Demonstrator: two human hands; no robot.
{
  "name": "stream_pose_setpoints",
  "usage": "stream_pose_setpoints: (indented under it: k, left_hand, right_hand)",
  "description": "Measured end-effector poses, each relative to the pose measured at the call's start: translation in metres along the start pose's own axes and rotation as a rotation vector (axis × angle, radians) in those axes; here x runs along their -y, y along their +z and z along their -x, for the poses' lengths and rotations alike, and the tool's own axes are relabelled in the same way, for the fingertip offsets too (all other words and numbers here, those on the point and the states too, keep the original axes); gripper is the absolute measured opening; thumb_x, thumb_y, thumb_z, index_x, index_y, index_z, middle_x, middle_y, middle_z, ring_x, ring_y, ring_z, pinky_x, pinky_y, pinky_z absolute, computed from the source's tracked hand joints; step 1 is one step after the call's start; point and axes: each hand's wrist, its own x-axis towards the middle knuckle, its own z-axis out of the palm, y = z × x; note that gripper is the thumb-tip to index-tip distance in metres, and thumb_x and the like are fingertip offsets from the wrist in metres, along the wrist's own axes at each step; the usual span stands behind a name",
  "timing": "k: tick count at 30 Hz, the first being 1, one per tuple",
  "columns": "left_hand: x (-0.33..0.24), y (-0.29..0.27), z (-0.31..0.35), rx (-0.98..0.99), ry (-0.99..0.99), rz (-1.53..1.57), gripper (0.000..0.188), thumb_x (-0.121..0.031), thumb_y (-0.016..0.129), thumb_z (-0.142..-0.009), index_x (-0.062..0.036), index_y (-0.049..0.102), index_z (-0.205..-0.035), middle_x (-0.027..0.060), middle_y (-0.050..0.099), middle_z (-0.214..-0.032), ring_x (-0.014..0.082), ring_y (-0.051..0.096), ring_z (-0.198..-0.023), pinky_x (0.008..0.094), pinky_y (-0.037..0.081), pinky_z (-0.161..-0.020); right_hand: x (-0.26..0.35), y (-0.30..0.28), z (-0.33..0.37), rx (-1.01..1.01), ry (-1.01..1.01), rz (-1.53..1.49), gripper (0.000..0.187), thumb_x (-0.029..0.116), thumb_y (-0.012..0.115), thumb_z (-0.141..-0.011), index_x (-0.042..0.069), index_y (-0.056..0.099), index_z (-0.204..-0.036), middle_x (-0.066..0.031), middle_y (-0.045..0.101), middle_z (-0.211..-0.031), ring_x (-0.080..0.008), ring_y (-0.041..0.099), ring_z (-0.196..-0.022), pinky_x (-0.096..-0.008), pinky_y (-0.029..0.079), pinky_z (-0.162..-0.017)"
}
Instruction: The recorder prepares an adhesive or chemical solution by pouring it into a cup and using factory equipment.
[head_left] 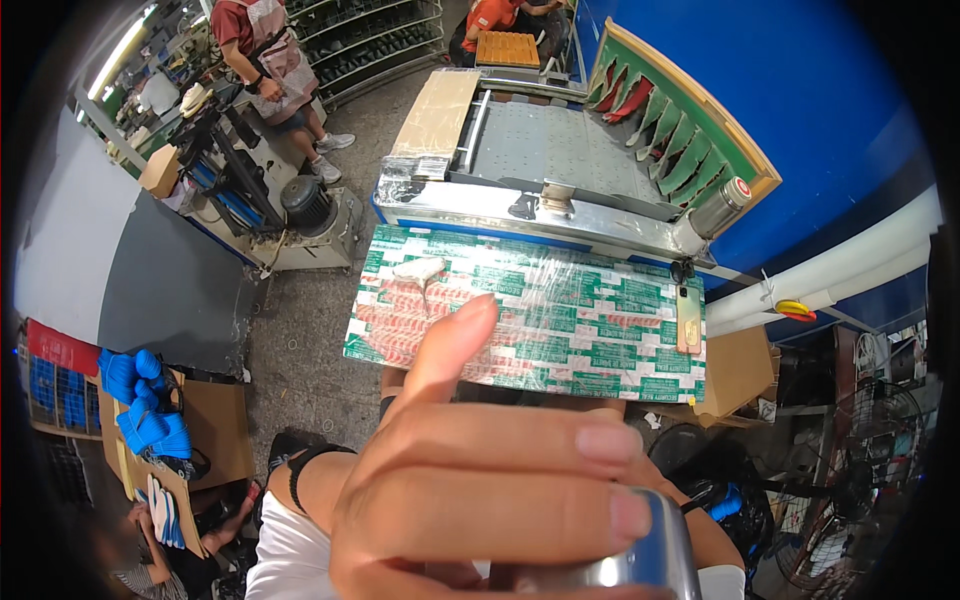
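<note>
Large and close in the lower middle is a hand (460,490), which I take for my left from its lower-left side of entry. Two of its fingers reach right with their nails showing, and another digit sticks up apart. These fingers lie closed over a shiny silver rounded metal thing (655,550), mostly hidden, whose kind I cannot make out. No part of my right hand can be identified. Beyond the hand is a board (560,345) covered with green-and-white printed tape and clear film. On it lie a small pale scrap (420,268) and a phone (689,320).
Behind the board stands a metal-edged machine with a grey bed (545,140). Green flaps (675,140) hang on a framed rack there. Blue bundles (145,400) sit at left, a cardboard box (740,375) and fan (850,490) at right. Other people (260,60) are farther off.
</note>
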Motion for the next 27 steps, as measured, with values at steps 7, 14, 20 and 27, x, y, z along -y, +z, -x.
stream_pose_setpoints:
  k: [7,14,20,27]
  left_hand:
    - [0.031,0.004,-0.002,0.041,0.062,-0.023,0.019,-0.018,0.073,-0.093,-0.0212,0.058,-0.105,0.0054,0.065,-0.102,0.0272,0.068,-0.100,0.0614,0.031,-0.121]
    - [0.038,-0.009,-0.007,0.263,-0.033,-0.054,0.048,-0.018,0.087,-0.082,-0.0191,0.057,-0.119,0.0088,0.065,-0.108,0.0316,0.067,-0.106,0.0634,0.030,-0.120]
    - [0.057,-0.012,-0.004,0.356,0.080,-0.024,0.066,-0.028,0.091,-0.072,-0.0097,0.058,-0.126,0.0155,0.065,-0.115,0.0359,0.067,-0.108,0.0640,0.030,-0.118]
    - [0.065,-0.009,-0.001,0.339,0.090,-0.002,0.067,-0.029,0.092,-0.070,-0.0089,0.059,-0.124,0.0163,0.065,-0.117,0.0362,0.067,-0.109,0.0627,0.030,-0.119]
  right_hand:
    - [-0.001,0.001,0.003,-0.005,0.001,-0.021,0.099,0.033,0.092,-0.066,0.030,0.046,-0.154,-0.0055,0.051,-0.145,-0.0324,0.048,-0.133,-0.0508,0.038,-0.115]
    - [-0.003,0.003,0.003,0.001,0.016,-0.036,0.101,0.036,0.093,-0.063,0.031,0.047,-0.153,-0.0050,0.052,-0.145,-0.0314,0.049,-0.133,-0.0502,0.040,-0.114]
    - [-0.005,0.007,0.003,-0.009,0.007,-0.035,0.104,0.037,0.094,-0.060,0.031,0.048,-0.153,-0.0042,0.052,-0.145,-0.0311,0.050,-0.132,-0.0500,0.040,-0.113]
    - [-0.004,0.005,0.001,0.000,0.016,-0.020,0.104,0.036,0.094,-0.060,0.032,0.048,-0.153,-0.0041,0.052,-0.144,-0.0311,0.050,-0.132,-0.0502,0.040,-0.113]
